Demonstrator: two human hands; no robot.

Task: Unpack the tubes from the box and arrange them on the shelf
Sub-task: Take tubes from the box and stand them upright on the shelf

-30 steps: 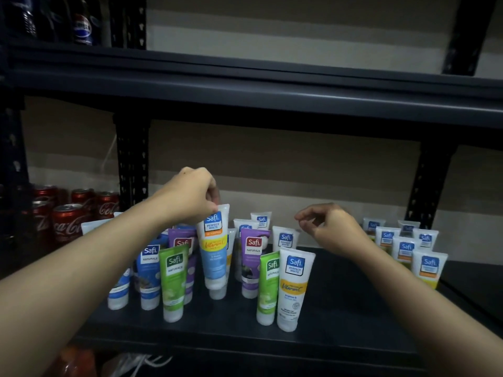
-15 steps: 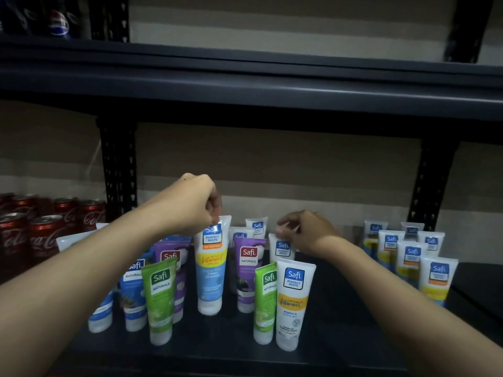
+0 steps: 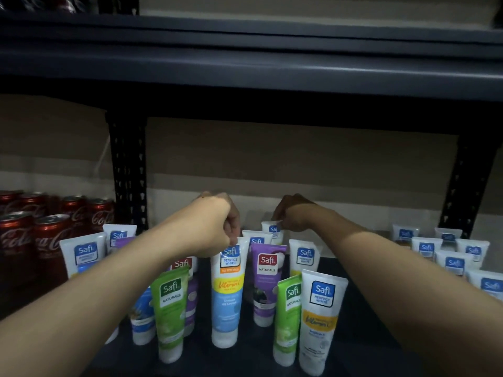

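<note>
Left hand (image 3: 215, 227) fingers pinch the crimp of the tall white-and-blue plastic tube (image 3: 228, 289) mid-shelf, right hand (image 3: 296, 213) fingers pinch a small white plastic tube (image 3: 273, 230) near the back edge of the dark metal shelf (image 3: 245, 360); crowded cap-down neighbours (image 3: 268, 281) may domino if nudged.

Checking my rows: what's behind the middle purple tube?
Behind the purple tube stands a white tube; farther back, the right hand pinches the top of a rear white tube. Their lower parts are covered.

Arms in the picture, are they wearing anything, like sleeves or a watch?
No. The left arm and right arm are bare, no sleeves in view. The left hand and right hand wear no gloves; no watch or bracelet shows at either wrist.
</note>
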